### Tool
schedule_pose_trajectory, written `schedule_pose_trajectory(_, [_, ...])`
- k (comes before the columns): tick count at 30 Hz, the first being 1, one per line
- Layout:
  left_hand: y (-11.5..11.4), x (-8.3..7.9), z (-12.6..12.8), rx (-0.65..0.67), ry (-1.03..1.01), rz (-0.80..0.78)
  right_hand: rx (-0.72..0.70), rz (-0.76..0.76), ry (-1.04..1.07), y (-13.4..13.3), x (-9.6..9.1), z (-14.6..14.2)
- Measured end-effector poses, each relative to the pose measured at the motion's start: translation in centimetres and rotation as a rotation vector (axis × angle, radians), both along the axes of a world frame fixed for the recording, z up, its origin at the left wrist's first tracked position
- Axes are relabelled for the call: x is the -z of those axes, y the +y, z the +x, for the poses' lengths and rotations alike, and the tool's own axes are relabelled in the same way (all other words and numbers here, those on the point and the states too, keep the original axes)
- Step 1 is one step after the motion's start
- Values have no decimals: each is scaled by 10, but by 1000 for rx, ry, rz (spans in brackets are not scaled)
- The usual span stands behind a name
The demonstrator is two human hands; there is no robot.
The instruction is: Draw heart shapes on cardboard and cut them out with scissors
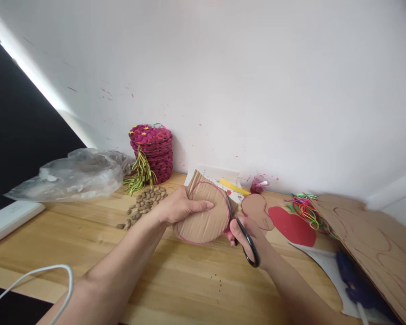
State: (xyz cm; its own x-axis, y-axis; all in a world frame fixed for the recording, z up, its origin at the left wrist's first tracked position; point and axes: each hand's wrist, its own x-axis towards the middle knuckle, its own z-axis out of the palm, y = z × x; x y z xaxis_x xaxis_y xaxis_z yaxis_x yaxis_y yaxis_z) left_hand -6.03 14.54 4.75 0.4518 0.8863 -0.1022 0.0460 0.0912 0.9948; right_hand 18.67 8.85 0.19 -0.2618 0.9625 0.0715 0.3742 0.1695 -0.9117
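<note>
My left hand (181,206) grips a piece of cardboard (205,223), its thumb lying on top and the other fingers hidden beneath. A reddish curved outline is drawn on the cardboard. In my right hand (250,234) is a pair of black-handled scissors (248,248), with its blades at the right side of the cardboard, along the drawn line. Just behind my right hand lies a cut cardboard shape (257,208) with a red-edged outline, and beside it a red paper shape (291,225).
Peanuts (144,205) lie left of my left hand, near a stacked purple-pink box with a tassel (152,153) and a plastic bag (84,174). Coloured cords (309,210) and a marked cardboard sheet (375,243) occupy the right. A small cup (258,184) stands by the wall.
</note>
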Motion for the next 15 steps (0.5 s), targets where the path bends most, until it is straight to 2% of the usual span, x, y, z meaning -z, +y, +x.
schedule_pose_trajectory(5, [0,0,-1,-14,21,-1,-52,-63,19,-2,-5,0])
schedule_pose_trajectory(15, [-2,-5,-2,-6,16,-21,18,-130,123,-6,-1,-6])
